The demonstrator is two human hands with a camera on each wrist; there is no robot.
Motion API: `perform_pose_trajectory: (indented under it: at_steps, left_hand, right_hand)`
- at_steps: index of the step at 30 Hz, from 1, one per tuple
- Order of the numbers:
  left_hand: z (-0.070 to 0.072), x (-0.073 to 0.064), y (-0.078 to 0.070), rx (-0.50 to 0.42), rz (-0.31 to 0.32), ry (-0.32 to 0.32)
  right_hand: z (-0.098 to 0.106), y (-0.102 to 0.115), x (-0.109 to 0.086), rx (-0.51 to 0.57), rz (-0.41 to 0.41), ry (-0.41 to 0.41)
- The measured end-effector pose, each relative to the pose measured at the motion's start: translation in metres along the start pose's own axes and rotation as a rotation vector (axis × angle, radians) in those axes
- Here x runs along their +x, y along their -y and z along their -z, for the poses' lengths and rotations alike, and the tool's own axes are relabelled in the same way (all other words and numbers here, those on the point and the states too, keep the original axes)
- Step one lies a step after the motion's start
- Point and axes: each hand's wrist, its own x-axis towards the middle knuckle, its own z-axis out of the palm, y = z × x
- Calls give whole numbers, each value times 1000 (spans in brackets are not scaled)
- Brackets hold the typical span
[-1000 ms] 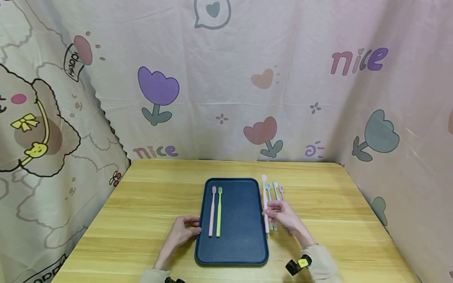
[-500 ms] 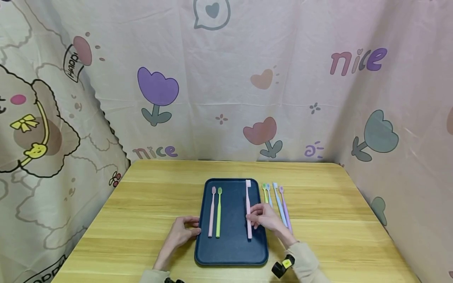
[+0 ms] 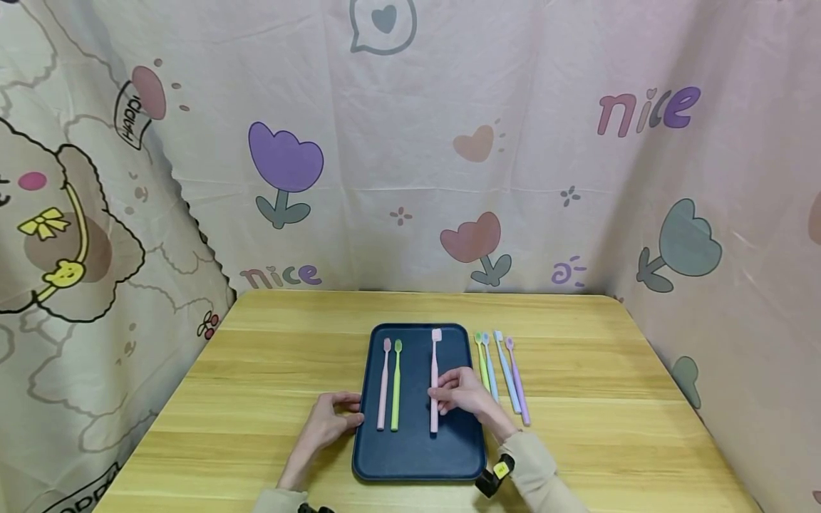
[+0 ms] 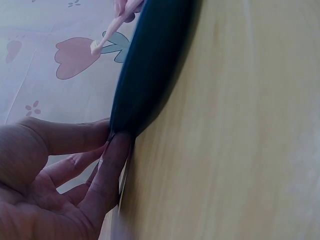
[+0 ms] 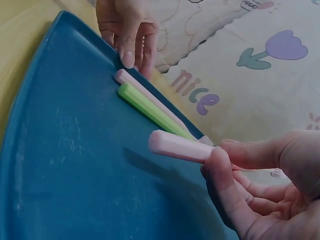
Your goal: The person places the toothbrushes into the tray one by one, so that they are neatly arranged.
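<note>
Held toothbrush (image 3: 434,374) moved left, head away, paralleling tray (image 3: 417,459).

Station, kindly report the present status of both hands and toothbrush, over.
Right hand pinches pink toothbrush, raised above tray. Left hand holds tray's left edge. Nothing seen between held toothbrush and tray.

From the held pale-pink slender toothbrush (image 3: 435,369), the dark-blue rectangular tray (image 3: 417,456) leaves bare passage toward nine o'clock until a lime-green slender toothbrush (image 3: 396,392); four pastel slender toothbrushes (image 3: 507,372) obstruct three o'clock.
</note>
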Motion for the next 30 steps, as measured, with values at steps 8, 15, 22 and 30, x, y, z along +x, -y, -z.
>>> perform_pose_trajectory:
  at_steps: [8, 15, 22, 30]
  left_hand:
    - [0, 0, 0, -1, 1, 3]
    - [0, 0, 0, -1, 8, 2]
    - [-1, 0, 1, -11, 11, 7]
    - [0, 0, 1, -10, 7, 10]
  right_hand:
    - [-9, -2, 7, 14, 13, 27]
    - [-20, -3, 12, -9, 36, 25]
    - [-30, -6, 18, -69, 19, -16]
    - [-36, -6, 21, -131, 33, -59]
